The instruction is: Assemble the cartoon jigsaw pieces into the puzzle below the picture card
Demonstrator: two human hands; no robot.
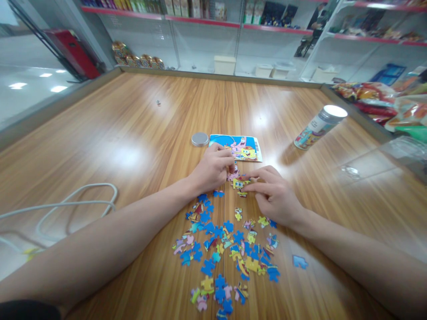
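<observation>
My left hand (pixel 215 169) has its fingers curled down on a small pink jigsaw piece (pixel 234 174), partly hidden under the fingertips. From the right, my right hand (pixel 276 194) reaches in with thumb and fingers at the edge of a yellow cartoon-face jigsaw piece (pixel 238 183). The pink and yellow pieces lie against each other. Below both hands spreads a loose heap of jigsaw pieces (pixel 218 232), mostly blue, some yellow and pink. Just beyond my left hand lies a picture card (pixel 248 152) with the cartoon figures, partly covered by that hand.
A round metal lid (pixel 200 139) lies left of the card. A printed cylindrical can (pixel 319 127) stands at the right. One blue piece (pixel 300 262) sits apart near my right forearm. A white cable (pixel 80 203) loops at the left. Snack bags (pixel 373 100) are beyond the table's right edge.
</observation>
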